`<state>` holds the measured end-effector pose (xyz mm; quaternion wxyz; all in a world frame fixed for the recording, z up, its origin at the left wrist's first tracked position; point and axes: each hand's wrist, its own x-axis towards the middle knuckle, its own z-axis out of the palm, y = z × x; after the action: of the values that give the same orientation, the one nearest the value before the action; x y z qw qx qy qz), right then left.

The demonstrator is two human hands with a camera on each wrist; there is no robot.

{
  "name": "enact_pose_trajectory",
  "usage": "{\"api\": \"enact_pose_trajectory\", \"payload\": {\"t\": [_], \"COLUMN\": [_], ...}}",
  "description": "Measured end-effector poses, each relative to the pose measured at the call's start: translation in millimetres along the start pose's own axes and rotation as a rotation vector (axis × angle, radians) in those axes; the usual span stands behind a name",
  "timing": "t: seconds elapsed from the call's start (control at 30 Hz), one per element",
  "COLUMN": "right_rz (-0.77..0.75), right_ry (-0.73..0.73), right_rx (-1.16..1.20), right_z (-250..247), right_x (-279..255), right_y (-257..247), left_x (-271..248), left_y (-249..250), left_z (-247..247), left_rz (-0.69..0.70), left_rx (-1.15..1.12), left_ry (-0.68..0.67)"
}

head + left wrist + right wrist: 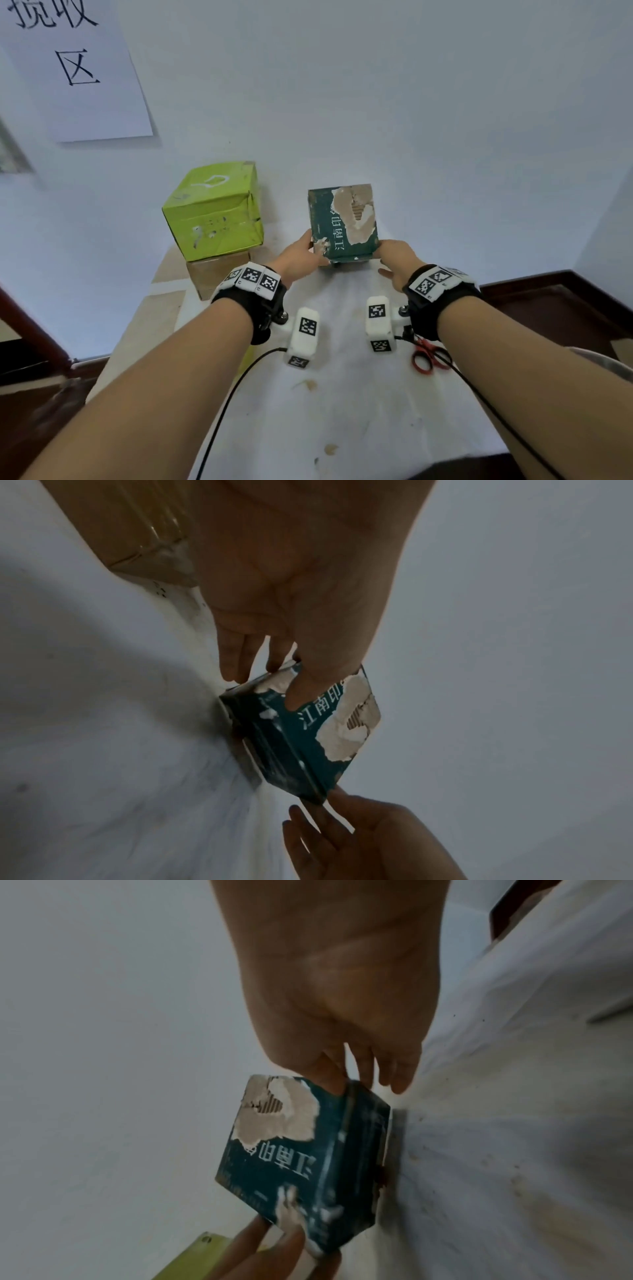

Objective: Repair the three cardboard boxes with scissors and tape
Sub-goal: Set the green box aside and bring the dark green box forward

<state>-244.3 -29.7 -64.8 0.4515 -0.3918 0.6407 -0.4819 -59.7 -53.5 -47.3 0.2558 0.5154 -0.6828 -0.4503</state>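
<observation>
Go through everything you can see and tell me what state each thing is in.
Dark green cardboard box: printed top layer torn, held by both hands.
Lime green cardboard box: creased, stacked on the brown one.
Plain brown cardboard box: underneath.
Red-handled scissors: lying untouched.
Left hand: gripping.
Right hand: gripping.

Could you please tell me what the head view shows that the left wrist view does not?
Only the head view shows the green box stacked on the brown box, the red-handled scissors and the wall sign. Only the left wrist view shows the left hand's palm and its thumb on the print. Both show the dark teal box with its torn face, held by the right hand too.
</observation>
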Motion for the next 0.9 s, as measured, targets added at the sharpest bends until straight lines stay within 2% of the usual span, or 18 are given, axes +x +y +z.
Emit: {"api": "enact_pose_trajectory", "payload": {"t": [0.07,0.17,0.37,0.57,0.77,0.9], "right_rz": [-0.074,-0.186,-0.338,-0.363,-0.401,-0.36], "right_ry": [0.064,0.062,0.004,0.065,0.09,0.107], "right_rx": [0.128,0.241,0.303,0.419,0.331,0.257], "right_z": [-1,-2,1,2,1,5], "right_x": [-11,-29,-68,-112,-147,-157], "right_y": [-7,-23,-48,-52,-33,-15], "left_x": [-7,-18,-57,-112,-158,-173], "left_y": [6,19,35,48,52,44], "left_z": [-1,-8,-20,-23,-26,-24], "left_rz": [0.04,0.058,0.051,0.077,0.038,-0.042], "left_rx": [-0.091,-0.184,-0.132,-0.115,0.001,0.148], "left_ry": [-0.003,0.052,0.132,0.129,0.17,0.13]}}
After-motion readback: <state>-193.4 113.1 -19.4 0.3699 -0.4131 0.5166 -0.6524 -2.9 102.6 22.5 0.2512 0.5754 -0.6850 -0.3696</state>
